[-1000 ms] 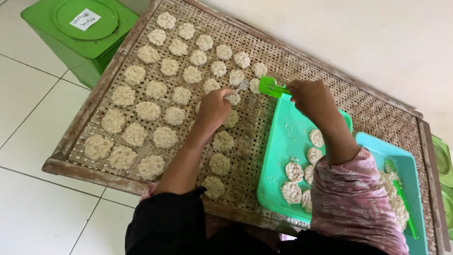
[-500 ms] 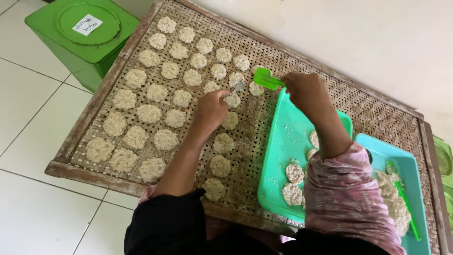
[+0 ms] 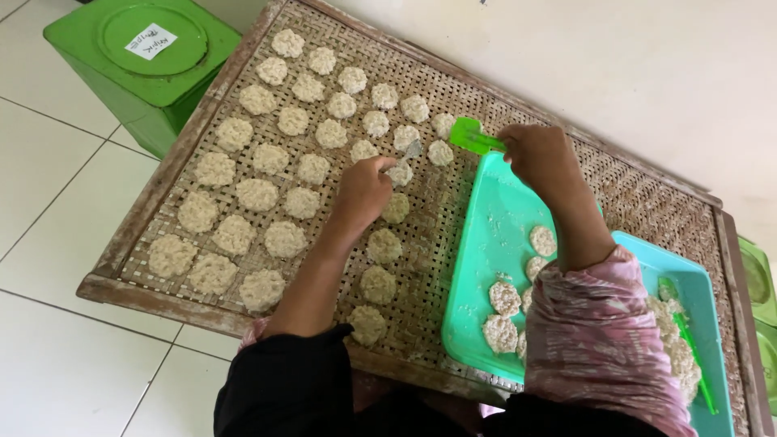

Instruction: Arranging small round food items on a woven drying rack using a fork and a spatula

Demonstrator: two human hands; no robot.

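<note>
A woven bamboo drying rack in a wooden frame lies on the floor, covered in rows of several pale round rice cakes. My left hand grips a small metal tool whose tip touches a cake near the rack's middle. My right hand holds a green spatula above the far end of a green tray. Several cakes lie at that tray's near end.
A light blue tray with more cakes and a green utensil sits to the right. A green lidded tin stands on the white tiled floor at upper left. A white wall runs behind the rack. Green containers show at the right edge.
My right hand has carried the green spatula slightly left, up over the rack beside the green tray. My left hand stays on the cake near the rack's middle.
</note>
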